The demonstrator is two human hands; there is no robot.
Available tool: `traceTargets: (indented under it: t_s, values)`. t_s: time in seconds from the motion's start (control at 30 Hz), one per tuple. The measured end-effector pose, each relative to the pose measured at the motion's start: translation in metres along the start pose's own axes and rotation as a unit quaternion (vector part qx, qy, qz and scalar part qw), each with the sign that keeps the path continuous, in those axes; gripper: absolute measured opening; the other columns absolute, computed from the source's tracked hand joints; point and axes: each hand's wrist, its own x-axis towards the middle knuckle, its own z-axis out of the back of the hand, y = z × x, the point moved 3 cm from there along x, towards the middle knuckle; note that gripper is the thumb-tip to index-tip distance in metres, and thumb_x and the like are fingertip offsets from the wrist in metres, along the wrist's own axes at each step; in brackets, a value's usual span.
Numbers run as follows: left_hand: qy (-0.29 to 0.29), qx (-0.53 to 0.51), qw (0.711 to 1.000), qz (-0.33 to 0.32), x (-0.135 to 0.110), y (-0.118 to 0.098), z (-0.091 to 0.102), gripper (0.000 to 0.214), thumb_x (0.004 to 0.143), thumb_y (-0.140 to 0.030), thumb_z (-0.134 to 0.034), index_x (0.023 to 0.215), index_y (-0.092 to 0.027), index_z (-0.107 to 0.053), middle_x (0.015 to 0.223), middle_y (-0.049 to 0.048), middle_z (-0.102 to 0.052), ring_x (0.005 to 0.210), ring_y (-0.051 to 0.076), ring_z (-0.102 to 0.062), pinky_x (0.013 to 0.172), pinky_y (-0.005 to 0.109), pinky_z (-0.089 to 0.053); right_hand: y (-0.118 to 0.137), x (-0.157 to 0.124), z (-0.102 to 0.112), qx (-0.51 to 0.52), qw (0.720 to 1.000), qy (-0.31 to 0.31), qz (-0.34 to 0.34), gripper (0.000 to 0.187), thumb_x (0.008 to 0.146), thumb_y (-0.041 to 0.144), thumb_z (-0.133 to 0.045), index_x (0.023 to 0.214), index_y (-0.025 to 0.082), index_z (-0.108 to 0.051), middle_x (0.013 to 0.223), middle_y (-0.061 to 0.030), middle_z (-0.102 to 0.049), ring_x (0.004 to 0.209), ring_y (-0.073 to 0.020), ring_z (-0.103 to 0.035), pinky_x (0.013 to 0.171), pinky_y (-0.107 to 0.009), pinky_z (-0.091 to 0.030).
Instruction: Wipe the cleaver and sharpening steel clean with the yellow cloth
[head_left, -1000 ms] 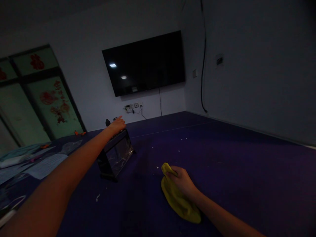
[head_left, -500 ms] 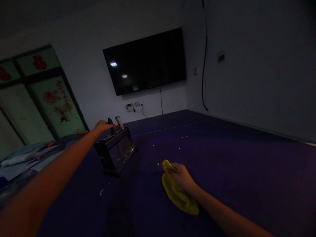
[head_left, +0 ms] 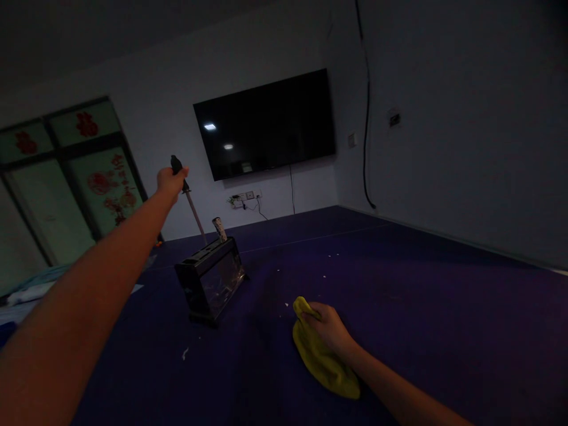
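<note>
My left hand (head_left: pixel 172 180) is closed round the black handle of a honing steel (head_left: pixel 195 212), whose thin rod slants down to the top of a black knife block (head_left: pixel 208 257). The rod's lower end is hidden at the block's slots. A speckled pale handle (head_left: pixel 219 228) stands up from the far end of the same block, apart from my hand. The block has a clear side panel and rests on a dark purple surface (head_left: pixel 399 331). To the right, my right hand (head_left: pixel 327 324) grips a bunched yellow cloth (head_left: pixel 323 367) that lies against this surface.
Small white scraps (head_left: pixel 185 354) lie scattered on the purple surface. Cloths and papers (head_left: pixel 33 294) are heaped at the left edge. Beyond, a television (head_left: pixel 270 127) hangs on the wall above sockets with cords (head_left: pixel 248 196). A dark cable (head_left: pixel 366 148) runs down the right wall.
My left hand has risen with the honing steel, drawing most of its rod up out of the knife block. My right hand stays on the yellow cloth. The view has tilted slightly upward.
</note>
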Motion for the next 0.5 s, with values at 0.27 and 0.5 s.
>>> traceTargets:
  t_s: [0.27, 0.5]
  values:
    - [0.001, -0.047, 0.981, -0.189, -0.066, -0.098, 0.044, 0.041, 0.081, -0.046, -0.045, 0.097, -0.01, -0.055, 0.098, 0.0056, -0.06, 0.091, 0.019, -0.055, 0.083, 0.036, -0.042, 0.003, 0.0, 0.001, 0.084, 0.996, -0.011, -0.022, 0.024, 0.067, 0.039, -0.06, 0.069, 0.015, -0.062, 0.059, 0.0013, -0.054, 0.056, -0.0135, -0.048, 0.05, -0.023, -0.034]
    - [0.104, -0.11, 0.796, -0.586, -0.316, -0.123, -0.001, 0.029, 0.08, -0.012, -0.043, 0.106, -0.019, -0.054, 0.12, 0.0078, -0.054, 0.116, 0.021, -0.043, 0.097, 0.039, -0.033, 0.014, -0.001, 0.002, 0.232, 0.968, 0.014, -0.094, 0.04, 0.066, 0.053, -0.059, 0.074, 0.014, -0.06, 0.063, -0.0016, -0.06, 0.056, -0.0152, -0.054, 0.054, -0.026, -0.04]
